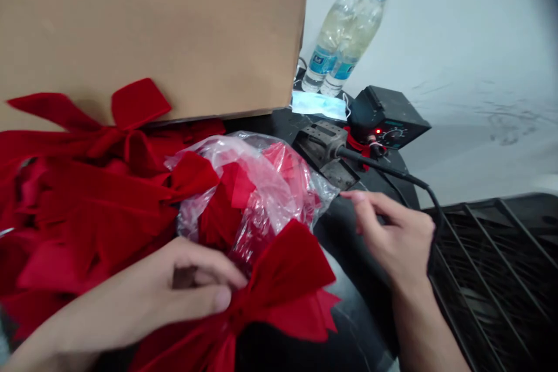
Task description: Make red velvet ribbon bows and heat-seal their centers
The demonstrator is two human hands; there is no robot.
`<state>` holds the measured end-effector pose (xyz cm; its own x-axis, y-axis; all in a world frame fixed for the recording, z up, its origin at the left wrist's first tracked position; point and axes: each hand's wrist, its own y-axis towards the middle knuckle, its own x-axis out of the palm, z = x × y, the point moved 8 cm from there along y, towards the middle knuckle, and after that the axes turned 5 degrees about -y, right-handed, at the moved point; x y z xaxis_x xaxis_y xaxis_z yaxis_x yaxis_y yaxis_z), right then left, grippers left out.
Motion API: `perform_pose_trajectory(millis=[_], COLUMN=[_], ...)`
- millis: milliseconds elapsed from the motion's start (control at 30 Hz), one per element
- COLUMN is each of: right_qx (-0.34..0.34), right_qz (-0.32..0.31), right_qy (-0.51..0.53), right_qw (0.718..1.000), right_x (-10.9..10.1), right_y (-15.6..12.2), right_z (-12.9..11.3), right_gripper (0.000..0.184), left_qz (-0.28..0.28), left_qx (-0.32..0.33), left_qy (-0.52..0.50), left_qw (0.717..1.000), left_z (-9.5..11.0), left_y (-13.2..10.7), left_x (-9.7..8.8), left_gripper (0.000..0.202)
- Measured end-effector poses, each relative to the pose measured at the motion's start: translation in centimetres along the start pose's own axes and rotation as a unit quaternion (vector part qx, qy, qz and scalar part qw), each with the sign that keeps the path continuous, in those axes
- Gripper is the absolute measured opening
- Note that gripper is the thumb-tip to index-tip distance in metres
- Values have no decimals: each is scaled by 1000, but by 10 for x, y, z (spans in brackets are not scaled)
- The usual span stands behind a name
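Observation:
My left hand (192, 290) is closed in a pinch on the knot of a red fabric bow (288, 285) at the bottom centre. Just behind it lies a clear plastic bag (257, 186) stuffed with more red bows. My right hand (392, 232) hovers to the right of the bag with its fingers spread and loosely curled, holding nothing, close to a black soldering iron handle (375, 164) and its cable.
A heap of loose red bows (78, 197) covers the left. A large cardboard box (152, 29) stands behind. A black soldering station (386, 116), a metal stand (325, 142), a face mask (318, 106) and two water bottles (344, 35) sit at the back. A black plastic crate (492, 279) is at right.

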<state>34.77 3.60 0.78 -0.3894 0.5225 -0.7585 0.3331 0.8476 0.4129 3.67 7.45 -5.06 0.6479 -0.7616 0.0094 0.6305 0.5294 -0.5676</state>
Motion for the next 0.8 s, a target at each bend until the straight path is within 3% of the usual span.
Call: perform_pose_trajectory(millis=[67, 133, 167, 267, 333, 400, 533, 667, 800], right_qx=[43, 45, 26, -26, -6, 36, 80, 121, 123], right_qz=[47, 27, -17, -240, -331, -314, -217, -157, -125], right_qy=[74, 153, 183, 210, 193, 182, 214, 243, 253], right_qw=[995, 987, 983, 947, 924, 931, 949, 950, 951], right_x=[-18, -29, -31, -13, 3, 13, 25, 30, 28], right_y=[-4, -12, -17, -49, -75, -88, -98, -100, -97], right_z=[-1, -12, -24, -68, -88, -101, -117, -116, -117], right_gripper=[22, 30, 35, 38, 36, 38, 37, 22, 20], left_qz=[-5, -11, -12, -13, -15, -22, -22, -13, -25], left_qx=[-2, 7, 13, 29, 40, 56, 93, 106, 108], left_qy=[-31, -85, -111, -166, -194, -218, -234, -229, -255], left_qw=[999, 996, 994, 986, 980, 974, 968, 968, 960], left_z=[9, 15, 16, 17, 17, 18, 20, 17, 18], left_y=[2, 4, 4, 2, 1, -1, -1, -2, -4], left_x=[3, 8, 10, 15, 18, 22, 25, 26, 29], left_gripper=[25, 25, 26, 26, 23, 18, 17, 20, 20])
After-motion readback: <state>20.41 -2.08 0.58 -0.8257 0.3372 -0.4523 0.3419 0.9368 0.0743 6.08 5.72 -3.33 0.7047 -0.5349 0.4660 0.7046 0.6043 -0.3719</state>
